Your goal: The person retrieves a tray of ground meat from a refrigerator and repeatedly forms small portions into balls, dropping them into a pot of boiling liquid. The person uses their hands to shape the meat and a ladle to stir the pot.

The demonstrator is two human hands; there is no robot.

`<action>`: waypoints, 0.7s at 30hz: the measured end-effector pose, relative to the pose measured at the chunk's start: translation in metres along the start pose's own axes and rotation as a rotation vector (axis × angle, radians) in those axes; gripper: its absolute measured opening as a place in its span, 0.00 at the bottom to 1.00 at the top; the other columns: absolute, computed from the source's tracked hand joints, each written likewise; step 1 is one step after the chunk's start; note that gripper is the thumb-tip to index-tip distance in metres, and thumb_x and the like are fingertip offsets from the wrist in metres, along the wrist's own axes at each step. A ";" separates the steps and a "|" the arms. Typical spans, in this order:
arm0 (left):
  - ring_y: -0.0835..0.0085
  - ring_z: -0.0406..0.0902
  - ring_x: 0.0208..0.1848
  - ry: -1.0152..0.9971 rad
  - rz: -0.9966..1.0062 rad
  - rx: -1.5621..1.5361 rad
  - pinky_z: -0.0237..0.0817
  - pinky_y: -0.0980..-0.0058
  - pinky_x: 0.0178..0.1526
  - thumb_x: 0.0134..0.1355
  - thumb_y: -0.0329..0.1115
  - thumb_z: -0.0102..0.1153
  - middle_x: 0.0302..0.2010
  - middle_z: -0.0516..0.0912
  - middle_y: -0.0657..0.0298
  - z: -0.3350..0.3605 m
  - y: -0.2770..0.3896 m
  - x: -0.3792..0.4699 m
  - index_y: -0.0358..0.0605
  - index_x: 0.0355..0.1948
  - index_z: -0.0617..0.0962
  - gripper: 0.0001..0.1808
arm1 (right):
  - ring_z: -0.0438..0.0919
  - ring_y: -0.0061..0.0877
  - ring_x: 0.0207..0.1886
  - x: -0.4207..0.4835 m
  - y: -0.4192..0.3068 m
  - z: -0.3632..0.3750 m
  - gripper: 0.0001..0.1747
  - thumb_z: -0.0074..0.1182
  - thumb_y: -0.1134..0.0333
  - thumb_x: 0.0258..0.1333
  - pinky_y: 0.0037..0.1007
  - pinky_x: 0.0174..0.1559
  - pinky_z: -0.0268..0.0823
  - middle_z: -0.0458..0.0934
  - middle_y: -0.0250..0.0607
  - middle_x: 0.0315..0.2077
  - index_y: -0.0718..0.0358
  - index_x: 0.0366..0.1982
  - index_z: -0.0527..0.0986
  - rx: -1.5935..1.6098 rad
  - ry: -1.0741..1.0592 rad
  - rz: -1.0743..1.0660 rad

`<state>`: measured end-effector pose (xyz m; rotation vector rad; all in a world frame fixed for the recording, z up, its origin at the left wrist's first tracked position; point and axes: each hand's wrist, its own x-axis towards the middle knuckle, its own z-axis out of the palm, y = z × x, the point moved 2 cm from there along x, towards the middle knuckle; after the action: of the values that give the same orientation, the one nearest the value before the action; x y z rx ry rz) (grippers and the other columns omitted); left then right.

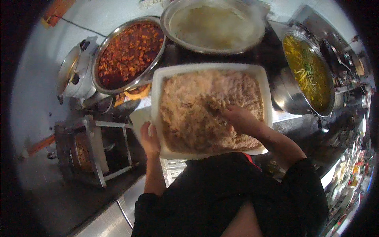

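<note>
A white rectangular plastic tub [157, 89] is right in front of my body, tilted, filled with a pale brown mass [189, 118] that looks like ground meat. My left hand [151, 141] grips the tub's left side, near the front corner. Over the right half of the tub, my right hand [241, 120] has its fingers down at the meat's surface. Motion blur and the meat hide those fingertips, so whether they hold a clump is unclear.
Behind the tub, a large pot [177, 47] of pale liquid steams. A wide pot [97, 80] of dark red stew stands left, beside a lidded metal pot [84, 86]. Rightward is a steel pot [288, 94] of yellow-green broth. A metal frame [96, 148] stands lower left.
</note>
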<state>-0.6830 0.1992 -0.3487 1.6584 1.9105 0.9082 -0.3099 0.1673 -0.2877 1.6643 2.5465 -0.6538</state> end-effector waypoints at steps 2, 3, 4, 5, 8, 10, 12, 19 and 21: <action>0.58 0.72 0.58 0.083 0.261 -0.012 0.60 0.62 0.63 0.67 0.38 0.52 0.53 0.76 0.48 -0.011 0.036 -0.008 0.38 0.52 0.76 0.17 | 0.78 0.35 0.45 -0.006 0.008 -0.004 0.17 0.59 0.73 0.50 0.36 0.42 0.73 0.78 0.43 0.40 0.63 0.45 0.73 0.389 0.077 0.070; 0.57 0.72 0.58 0.126 0.380 -0.023 0.60 0.61 0.63 0.67 0.37 0.52 0.54 0.76 0.48 -0.011 0.052 -0.016 0.39 0.52 0.76 0.17 | 0.78 0.33 0.44 -0.013 0.009 -0.010 0.16 0.58 0.73 0.52 0.35 0.42 0.73 0.78 0.42 0.40 0.64 0.45 0.73 0.768 0.154 0.158; 0.59 0.73 0.57 -0.003 0.420 -0.276 0.62 0.64 0.61 0.68 0.36 0.51 0.55 0.75 0.50 0.000 0.064 -0.023 0.38 0.54 0.75 0.17 | 0.78 0.32 0.44 -0.018 0.007 -0.015 0.15 0.57 0.73 0.54 0.33 0.41 0.73 0.78 0.40 0.41 0.64 0.45 0.73 1.144 0.222 0.239; 0.62 0.75 0.55 -0.128 0.454 -0.525 0.64 0.66 0.59 0.68 0.36 0.49 0.57 0.74 0.52 0.014 0.079 -0.030 0.38 0.55 0.74 0.17 | 0.79 0.31 0.44 -0.022 -0.002 -0.023 0.14 0.56 0.73 0.56 0.33 0.42 0.73 0.79 0.40 0.41 0.64 0.45 0.73 1.393 0.263 0.288; 0.61 0.77 0.53 -0.311 0.299 -0.780 0.70 0.65 0.53 0.67 0.35 0.51 0.55 0.77 0.53 0.056 0.140 -0.048 0.41 0.53 0.76 0.16 | 0.78 0.31 0.46 -0.025 -0.034 -0.036 0.16 0.51 0.74 0.60 0.32 0.47 0.72 0.79 0.41 0.46 0.66 0.51 0.71 2.140 0.320 0.253; 0.62 0.79 0.48 -0.480 -0.047 -1.200 0.73 0.65 0.46 0.67 0.39 0.53 0.48 0.80 0.55 0.075 0.174 -0.042 0.43 0.50 0.76 0.15 | 0.78 0.34 0.48 -0.021 -0.051 -0.030 0.18 0.49 0.74 0.62 0.34 0.50 0.71 0.79 0.41 0.47 0.67 0.54 0.69 2.160 0.271 0.230; 0.63 0.81 0.40 -0.696 -0.763 -1.644 0.74 0.65 0.41 0.67 0.43 0.53 0.39 0.83 0.57 0.087 0.190 -0.042 0.44 0.47 0.77 0.15 | 0.78 0.36 0.49 -0.018 -0.064 -0.032 0.19 0.46 0.75 0.63 0.36 0.50 0.71 0.78 0.43 0.48 0.66 0.56 0.68 1.777 0.266 0.146; 0.74 0.73 0.22 -0.700 -0.739 -1.795 0.66 0.75 0.27 0.67 0.43 0.51 0.23 0.77 0.65 0.124 0.153 -0.025 0.48 0.36 0.78 0.11 | 0.78 0.33 0.46 -0.024 -0.066 -0.040 0.20 0.48 0.68 0.65 0.35 0.45 0.72 0.76 0.46 0.49 0.62 0.58 0.68 0.648 0.721 0.223; 0.75 0.73 0.23 -0.514 -0.788 -1.484 0.66 0.76 0.28 0.66 0.40 0.53 0.24 0.77 0.65 0.081 0.204 -0.027 0.47 0.35 0.78 0.09 | 0.78 0.32 0.47 -0.009 -0.053 -0.014 0.19 0.48 0.64 0.66 0.34 0.48 0.70 0.76 0.42 0.49 0.61 0.56 0.69 1.359 0.753 0.306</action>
<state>-0.4810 0.1998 -0.2585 0.1551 0.8246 0.9582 -0.3498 0.1467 -0.2558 2.9885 1.9873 -2.4400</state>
